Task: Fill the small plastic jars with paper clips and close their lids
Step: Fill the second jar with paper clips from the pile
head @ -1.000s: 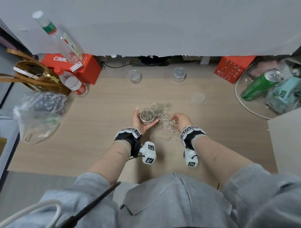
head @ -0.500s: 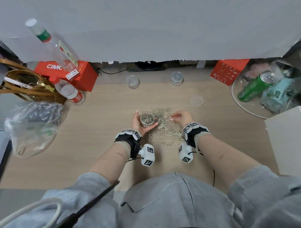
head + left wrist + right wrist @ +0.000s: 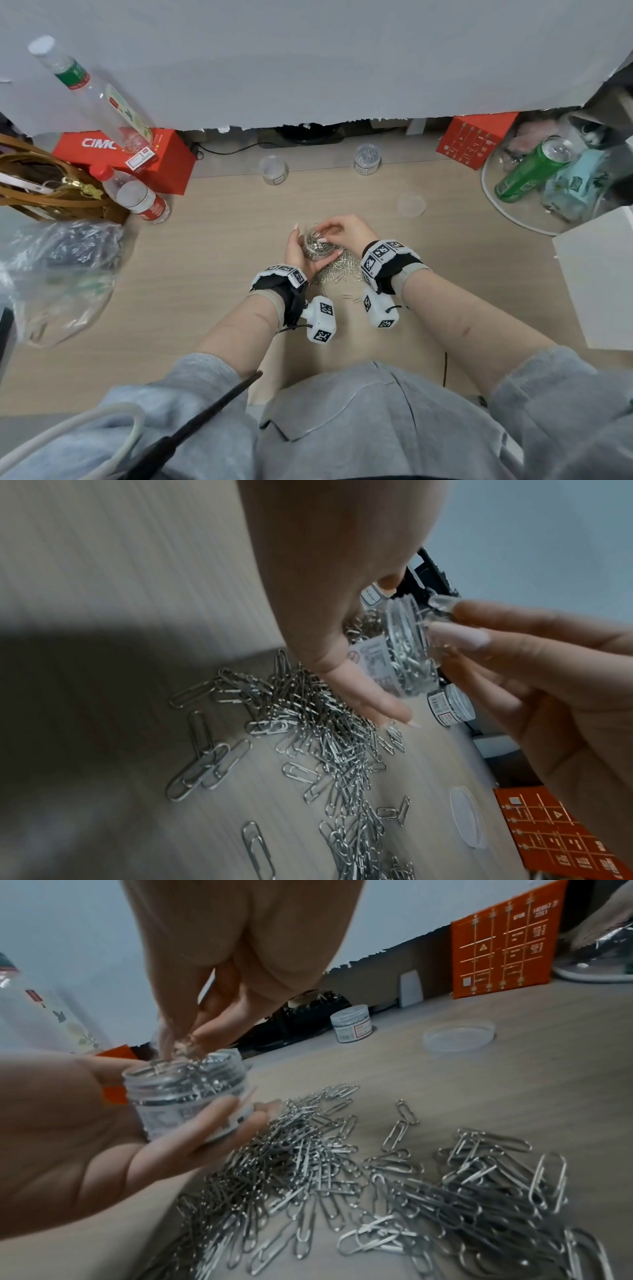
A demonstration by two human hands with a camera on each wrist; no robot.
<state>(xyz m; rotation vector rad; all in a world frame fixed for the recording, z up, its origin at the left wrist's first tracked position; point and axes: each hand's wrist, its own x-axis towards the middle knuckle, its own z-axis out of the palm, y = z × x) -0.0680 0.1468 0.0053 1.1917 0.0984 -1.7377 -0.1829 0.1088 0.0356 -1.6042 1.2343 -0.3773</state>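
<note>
My left hand [image 3: 297, 245] cradles a small clear jar [image 3: 318, 244], upright and nearly full of silver paper clips, just above the desk. My right hand [image 3: 328, 231] hovers over the jar's mouth and pinches a few paper clips [image 3: 185, 1042] at its rim. In the right wrist view the jar [image 3: 188, 1096] has no lid on it. A loose pile of paper clips [image 3: 337, 270] lies on the desk under both hands. One clear lid [image 3: 411, 205] lies flat to the right. At the back stand a lidded jar with clips [image 3: 367, 159] and an empty jar [image 3: 273, 170].
Red boxes [image 3: 120, 150] [image 3: 476, 138] and water bottles [image 3: 137, 198] stand at the back. A brown bag [image 3: 41, 185] and a plastic bag [image 3: 58, 274] sit on the left. On the right are a glass tray [image 3: 507, 216] with a green can [image 3: 531, 168], and a white box [image 3: 599, 274].
My right hand left the pile and rose to the jar's mouth with a pinch of clips. My left hand kept hold of the jar.
</note>
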